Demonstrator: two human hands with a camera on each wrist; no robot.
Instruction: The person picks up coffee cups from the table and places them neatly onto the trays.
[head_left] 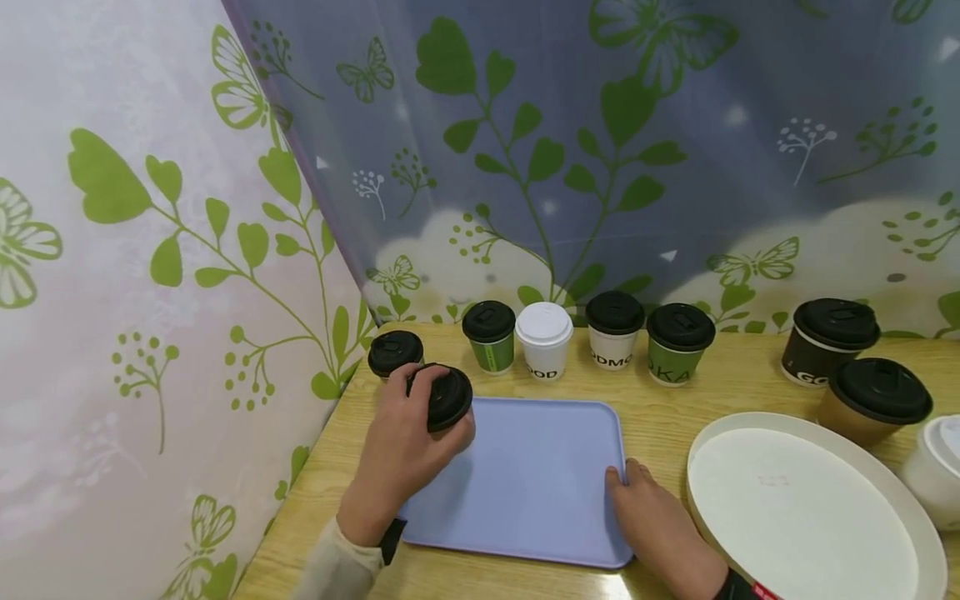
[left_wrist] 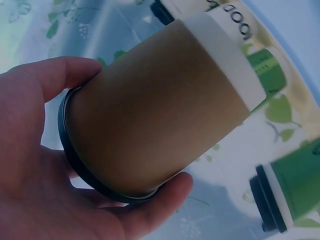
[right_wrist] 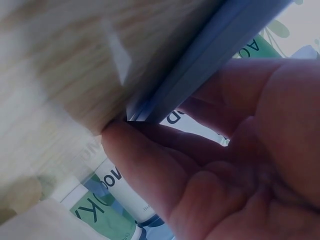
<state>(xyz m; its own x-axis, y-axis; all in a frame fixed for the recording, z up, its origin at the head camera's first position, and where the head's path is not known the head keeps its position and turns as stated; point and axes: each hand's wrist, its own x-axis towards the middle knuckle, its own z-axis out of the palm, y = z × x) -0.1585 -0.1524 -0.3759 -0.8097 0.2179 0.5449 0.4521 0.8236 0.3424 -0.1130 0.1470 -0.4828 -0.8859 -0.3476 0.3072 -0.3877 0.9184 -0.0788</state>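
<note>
gripping brown cup (left_wrist: 155, 110), left hand (head_left: 408, 442) half-hides what seems another cup (head_left: 394, 350)

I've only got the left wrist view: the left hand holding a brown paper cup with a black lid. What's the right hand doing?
Observer: The right hand grips the right edge of a light-blue rectangular tray.
Operator: And where's my cup relative to that tray?
Observer: In the head view, its black lid overlaps the tray's far left corner; I can't tell whether the cup touches it.
Operator: What's on the table to the right of the right hand?
Observer: A large round white tray with a raised rim.
</note>
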